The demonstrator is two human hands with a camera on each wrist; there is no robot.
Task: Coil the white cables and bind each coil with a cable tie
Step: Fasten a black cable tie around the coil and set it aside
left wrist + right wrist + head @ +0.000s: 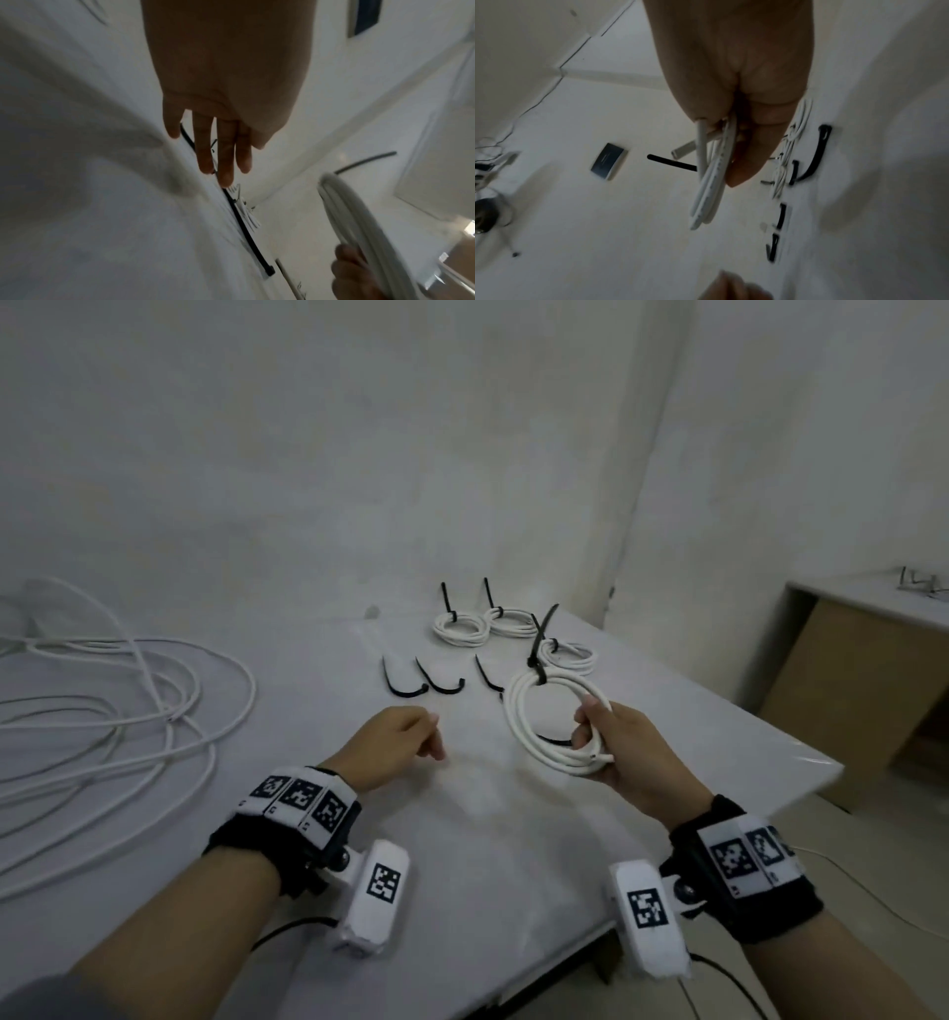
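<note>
My right hand [590,734] grips a white cable coil [534,711] and holds it tilted above the table, right of centre. A black cable tie [539,654] is wrapped round the coil's top, its tail sticking up. In the right wrist view the fingers [744,154] pinch the coil [709,192], and the tie's tail [672,160] juts left. My left hand [429,737] hovers beside it, fingers relaxed, holding nothing; its fingers [223,158] look straight in the left wrist view. Three bound coils [462,629] lie at the back. Loose black ties [405,688] lie in front of them.
A large loose tangle of white cable [154,706] spreads over the table's left side. The white table [513,839] ends in an edge at the right [780,737]. Beyond it stands a brown cabinet [847,690]. A wall rises close behind the table.
</note>
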